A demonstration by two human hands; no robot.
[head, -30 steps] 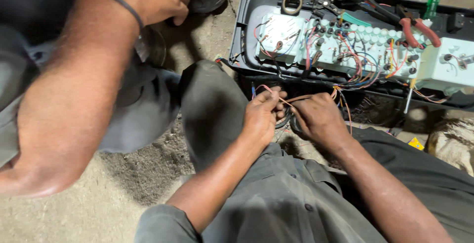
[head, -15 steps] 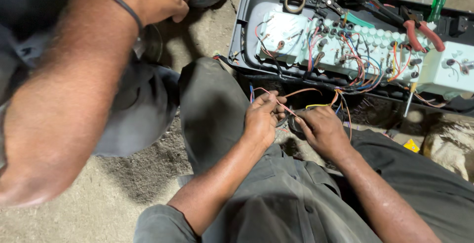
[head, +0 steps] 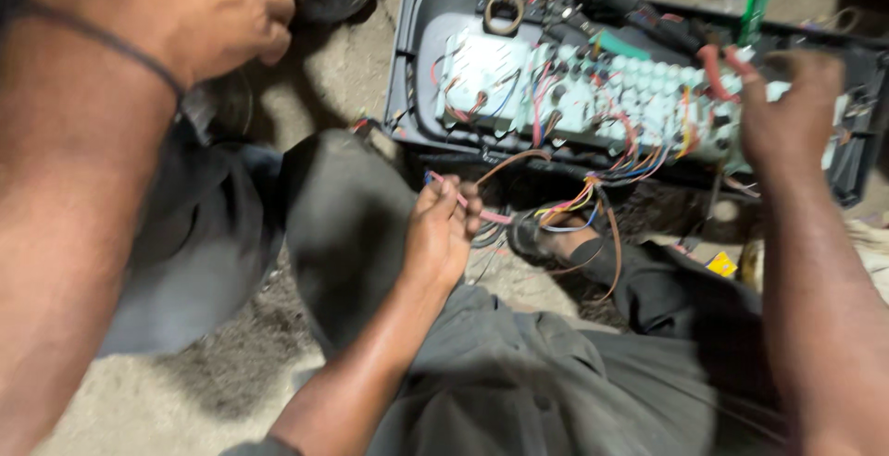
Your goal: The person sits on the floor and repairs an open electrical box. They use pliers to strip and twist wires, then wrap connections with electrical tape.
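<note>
Pink-sheathed wire (head: 472,204) is pinched between the closed fingertips of the left hand (head: 440,234), just ahead of the knuckles and above the grey-trousered knee. It belongs to a loose bundle of thin coloured wires (head: 579,201) trailing to the right of that hand and up into the black plastic housing (head: 417,67) beyond it. Judged light, limp and easily kinked, the wire is best gripped on the insulation, not at the bare end.

The right hand (head: 787,113) is raised over the pale terminal block (head: 593,95) at the housing's far end, fingers curled; motion blur prevents telling whether it holds anything. Red-handled pliers (head: 718,62) lie just beside it.

Another person's forearm (head: 102,141), wearing a thin dark wristband, fills the near left. The ground is coarse and sandy.
</note>
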